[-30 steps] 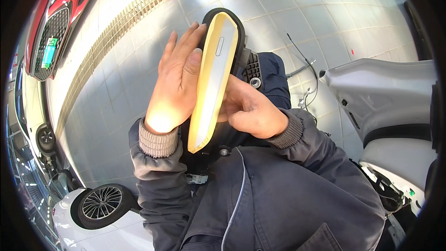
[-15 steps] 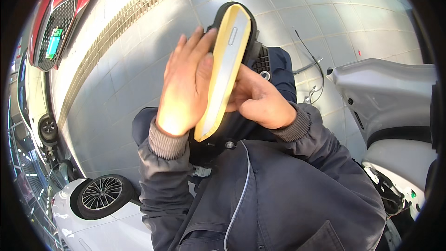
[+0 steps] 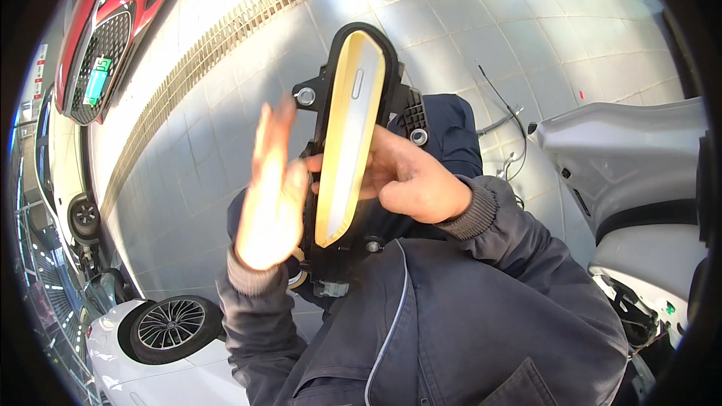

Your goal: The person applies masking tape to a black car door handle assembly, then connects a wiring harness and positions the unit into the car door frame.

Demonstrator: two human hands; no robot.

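A car door handle assembly [image 3: 349, 135] is held upright over my lap: a long silver handle edged with yellow tape, set in a black bracket with metal bushings on its sides. My right hand [image 3: 421, 177] grips it from the right, with the thumb in front and fingers passing behind; a fingertip shows at its left edge. Beside it on the left, my left hand [image 3: 267, 192] is raised with fingers stretched out, holding nothing. Its fingers are blurred and bright light falls on its back. A clear plug-like piece [image 3: 333, 289] shows at the lower end of the bracket.
A silver car body panel [image 3: 624, 154] stands close on my right. Black cable [image 3: 505, 94] lies on the tiled floor [image 3: 444, 22]. Floor grating [image 3: 218, 37] curves past a red car [image 3: 154, 0]. The wheel [image 3: 171, 325] of a white car is at lower left.
My left hand has come away from the handle's left side, moving left and down. The handle has shifted slightly left and down, more of its bracket showing; my right hand keeps its grip.
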